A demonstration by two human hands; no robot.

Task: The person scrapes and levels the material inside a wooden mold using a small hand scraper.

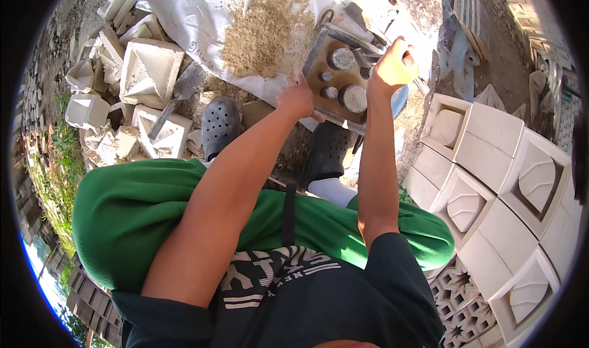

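Between my feet lies a square metal mould (316,49) with a looped handle at its far left corner. Inside it is a brownish face with several round grey metal discs, large and small. My left hand (296,96) is at the mould's left side, fingers spread, its thumb by the near left corner; whether it presses on the frame I cannot tell. Over the mould's right side my right hand (394,68) is closed round the handle of a hand tool. The tool's grey metal end (364,58) points left above the discs; its full shape is partly hidden by the hand.
A pile of sandy powder (261,38) lies on a white sack sheet (196,26) beyond the mould. Broken pale blocks (150,72) and a trowel (189,81) are heaped at the left. Patterned cast blocks (491,130) stand in rows at the right.
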